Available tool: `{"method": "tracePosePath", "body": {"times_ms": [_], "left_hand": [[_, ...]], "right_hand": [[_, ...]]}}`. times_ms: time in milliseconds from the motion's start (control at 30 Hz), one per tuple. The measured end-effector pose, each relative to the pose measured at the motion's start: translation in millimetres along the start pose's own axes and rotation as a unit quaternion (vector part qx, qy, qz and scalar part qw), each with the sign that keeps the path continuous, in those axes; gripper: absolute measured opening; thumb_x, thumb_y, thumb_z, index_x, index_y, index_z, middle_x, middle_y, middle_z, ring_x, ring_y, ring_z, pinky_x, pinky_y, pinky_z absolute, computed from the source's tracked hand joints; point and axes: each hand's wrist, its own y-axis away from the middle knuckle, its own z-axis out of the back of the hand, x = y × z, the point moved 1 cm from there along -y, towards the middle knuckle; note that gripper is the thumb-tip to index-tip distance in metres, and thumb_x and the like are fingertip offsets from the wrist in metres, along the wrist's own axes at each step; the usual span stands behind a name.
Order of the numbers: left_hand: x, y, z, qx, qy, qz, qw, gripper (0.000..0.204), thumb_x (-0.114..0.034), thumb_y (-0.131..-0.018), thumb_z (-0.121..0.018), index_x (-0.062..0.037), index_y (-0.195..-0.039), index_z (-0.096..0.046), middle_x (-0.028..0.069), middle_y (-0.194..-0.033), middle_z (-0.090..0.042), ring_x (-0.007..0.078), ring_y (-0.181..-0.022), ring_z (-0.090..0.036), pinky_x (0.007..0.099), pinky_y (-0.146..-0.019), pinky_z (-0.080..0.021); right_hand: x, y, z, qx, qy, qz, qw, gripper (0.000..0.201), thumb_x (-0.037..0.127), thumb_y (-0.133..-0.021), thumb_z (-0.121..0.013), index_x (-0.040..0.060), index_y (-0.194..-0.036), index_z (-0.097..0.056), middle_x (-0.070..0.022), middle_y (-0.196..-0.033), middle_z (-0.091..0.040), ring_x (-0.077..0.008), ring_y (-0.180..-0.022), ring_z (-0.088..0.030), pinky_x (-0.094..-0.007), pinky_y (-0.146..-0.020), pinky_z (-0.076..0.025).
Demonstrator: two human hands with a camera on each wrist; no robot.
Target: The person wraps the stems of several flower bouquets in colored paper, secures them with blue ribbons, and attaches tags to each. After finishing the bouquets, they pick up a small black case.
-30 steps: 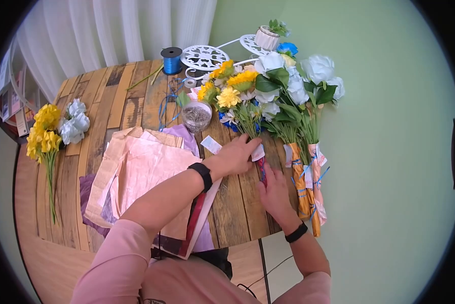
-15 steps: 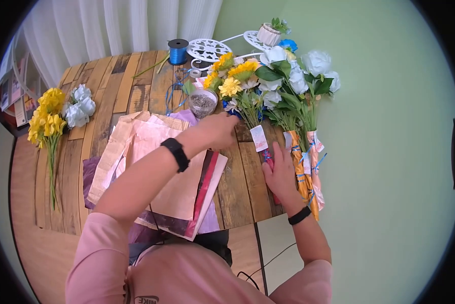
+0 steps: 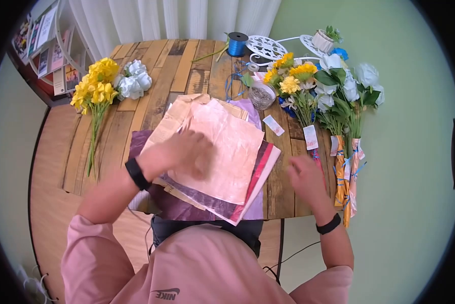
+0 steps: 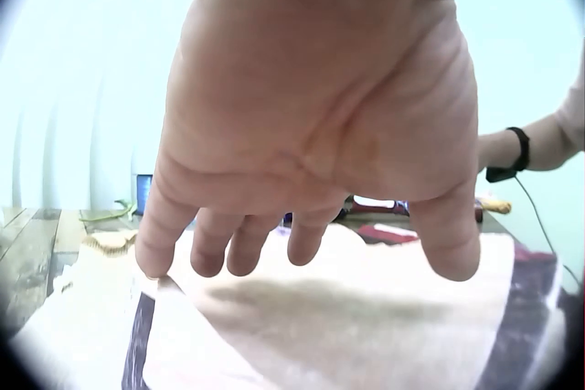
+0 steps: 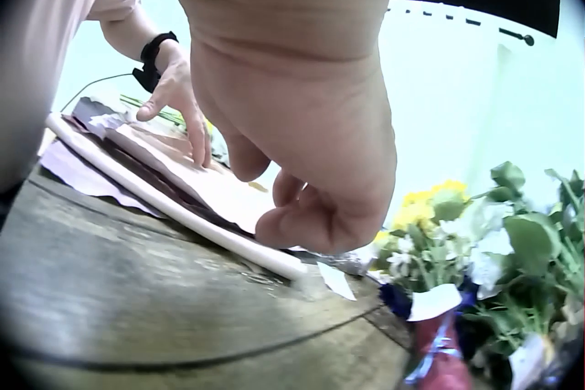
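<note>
My left hand [image 3: 187, 154] is over the stack of wrapping paper [image 3: 222, 137], which has pink, tan, purple and dark red sheets. In the left wrist view its fingers [image 4: 210, 239] are spread and the palm is bare. To the right of the stack is my right hand [image 3: 308, 182], raised over the table with loosely bent fingers and nothing in them. Just beyond it lies a bouquet of yellow and white flowers [image 3: 290, 83], its stems wrapped in red [image 5: 441, 349] and tied with blue ribbon, with a small printed card [image 3: 311, 137] at the neck.
White rose bouquets [image 3: 350, 86] in orange and pink wraps lie at the right edge. A second card [image 3: 273, 125], a bowl of small metallic bits [image 3: 261, 96] and a blue ribbon spool [image 3: 236, 45] are farther back. Yellow flowers [image 3: 98, 81] and pale blue flowers [image 3: 134, 79] lie left.
My left hand has left the red-wrapped bouquet and moved left over the paper stack. My right hand has let go of the red wrap and lifted off. The view has swung left.
</note>
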Motion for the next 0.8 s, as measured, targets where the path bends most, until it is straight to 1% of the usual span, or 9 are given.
{"method": "tracePosePath", "body": {"times_ms": [67, 167, 300, 533, 600, 633, 700, 733, 800], "left_hand": [[-17.9, 19.0, -9.3, 0.008, -0.057, 0.07, 0.996, 0.086, -0.042, -0.059, -0.081, -0.0091, -0.131, -0.048, 0.0167, -0.129, -0.047, 0.0377, -0.123, -0.044, 0.0505, -0.098, -0.041], [-15.4, 30.6, -32.3, -0.062, -0.118, 0.07, 0.989, 0.088, -0.044, -0.054, -0.082, -0.0109, -0.129, -0.049, 0.0142, -0.126, -0.047, 0.0355, -0.121, -0.044, 0.0531, -0.097, -0.04], [-12.2, 40.6, -41.6, -0.088, -0.119, 0.057, 0.987, 0.094, -0.048, -0.053, -0.083, -0.0139, -0.133, -0.047, 0.0155, -0.13, -0.045, 0.0375, -0.123, -0.042, 0.0528, -0.098, -0.039], [8.4, 56.0, -41.6, -0.115, -0.067, -0.014, 0.991, 0.095, -0.044, -0.053, -0.085, -0.0143, -0.135, -0.046, 0.0175, -0.137, -0.043, 0.0391, -0.125, -0.041, 0.0529, -0.1, -0.037], [12.5, 60.2, -39.9, -0.124, -0.054, -0.009, 0.991, 0.088, -0.039, -0.056, -0.084, -0.0118, -0.132, -0.05, 0.0178, -0.138, -0.044, 0.039, -0.127, -0.041, 0.0513, -0.102, -0.037], [18.1, 60.5, -41.5, -0.125, -0.046, -0.008, 0.991, 0.088, -0.039, -0.056, -0.084, -0.0118, -0.132, -0.05, 0.0178, -0.138, -0.044, 0.039, -0.127, -0.041, 0.0513, -0.102, -0.037], [29.3, 62.1, -42.6, -0.123, 0.053, -0.063, 0.989, 0.075, -0.035, -0.063, -0.082, -0.0088, -0.127, -0.054, 0.0188, -0.133, -0.049, 0.0378, -0.126, -0.042, 0.0467, -0.104, -0.037], [29.5, 65.4, -41.0, -0.161, 0.058, -0.085, 0.982, 0.048, -0.026, -0.074, -0.076, -0.0048, -0.115, -0.063, 0.0196, -0.123, -0.057, 0.0359, -0.118, -0.051, 0.0428, -0.101, -0.042], [40.0, 68.6, -42.5, -0.17, 0.134, -0.09, 0.972, 0.037, -0.022, -0.079, -0.073, -0.0031, -0.11, -0.065, 0.0192, -0.12, -0.059, 0.0338, -0.111, -0.056, 0.0407, -0.095, -0.045]], "right_hand": [[15.7, 3.3, -27.1, 0.025, -0.037, -0.015, 0.999, 0.041, 0.017, -0.084, -0.064, -0.0005, -0.121, -0.057, -0.02, -0.106, -0.063, -0.0388, -0.105, -0.058, -0.0446, -0.092, -0.046], [39.9, 1.0, -47.2, 0.056, -0.072, -0.021, 0.996, 0.045, 0.02, -0.086, -0.063, -0.002, -0.124, -0.053, -0.023, -0.114, -0.058, -0.0409, -0.109, -0.056, -0.0447, -0.094, -0.046], [55.4, -12.9, -58.4, 0.055, -0.143, -0.015, 0.988, 0.049, 0.019, -0.086, -0.063, -0.0033, -0.128, -0.05, -0.0263, -0.124, -0.051, -0.042, -0.114, -0.053, -0.0444, -0.097, -0.044], [42.4, -34.6, -80.7, -0.061, -0.134, 0.086, 0.985, 0.043, 0.002, -0.082, -0.059, -0.0011, -0.124, -0.053, -0.0186, -0.117, -0.053, -0.0314, -0.106, -0.056, -0.0362, -0.091, -0.047], [45.8, -37.7, -71.2, -0.075, -0.162, 0.041, 0.983, 0.043, -0.007, -0.081, -0.056, -0.0001, -0.123, -0.054, -0.0141, -0.119, -0.052, -0.0228, -0.107, -0.055, -0.031, -0.088, -0.048], [43.7, -40.3, -71.8, -0.069, -0.157, 0.039, 0.984, 0.043, -0.007, -0.081, -0.056, -0.0001, -0.123, -0.054, -0.0141, -0.119, -0.052, -0.0228, -0.107, -0.055, -0.031, -0.088, -0.048], [38.0, -44.8, -75.6, -0.091, -0.314, -0.014, 0.945, 0.046, -0.013, -0.08, -0.053, 0.0011, -0.124, -0.053, -0.0088, -0.12, -0.051, -0.0163, -0.108, -0.054, -0.0264, -0.088, -0.047], [37.9, -46.5, -76.1, -0.109, -0.327, -0.016, 0.939, 0.045, -0.012, -0.078, -0.055, 0.0001, -0.121, -0.055, -0.0108, -0.117, -0.052, -0.0165, -0.096, -0.054, -0.0257, -0.078, -0.048], [33.0, -49.6, -77.2, -0.104, -0.331, -0.03, 0.937, 0.046, -0.012, -0.078, -0.056, 0.0003, -0.122, -0.055, -0.0097, -0.116, -0.052, -0.0152, -0.093, -0.054, -0.0257, -0.077, -0.048]]}}
